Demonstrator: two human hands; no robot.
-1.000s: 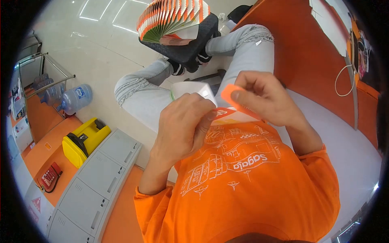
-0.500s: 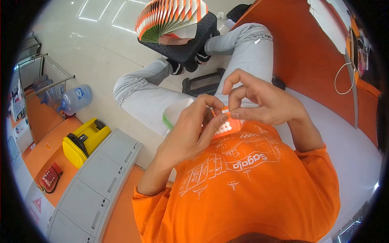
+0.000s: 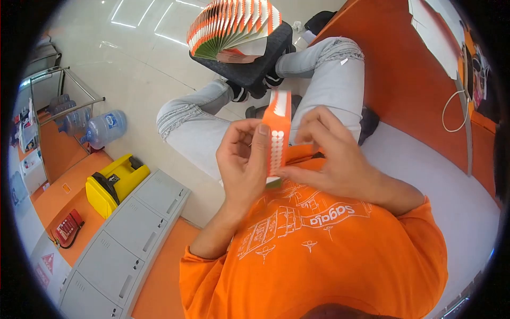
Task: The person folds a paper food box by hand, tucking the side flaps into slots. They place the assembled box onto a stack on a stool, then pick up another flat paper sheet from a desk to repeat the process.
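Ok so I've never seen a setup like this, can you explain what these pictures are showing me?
There's no machine here, just a seated person's two bare hands. The view comes from one camera worn on their head, looking forward and down past the orange shirt. The left hand holds an orange-and-white strip with rows of white dots. The right hand has its thumb at the strip's lower end; I can't tell whether it grips. Ahead, on a dark seat, lies a fan of pleated orange, white and green pieces. Grey lockers stand off to the left.
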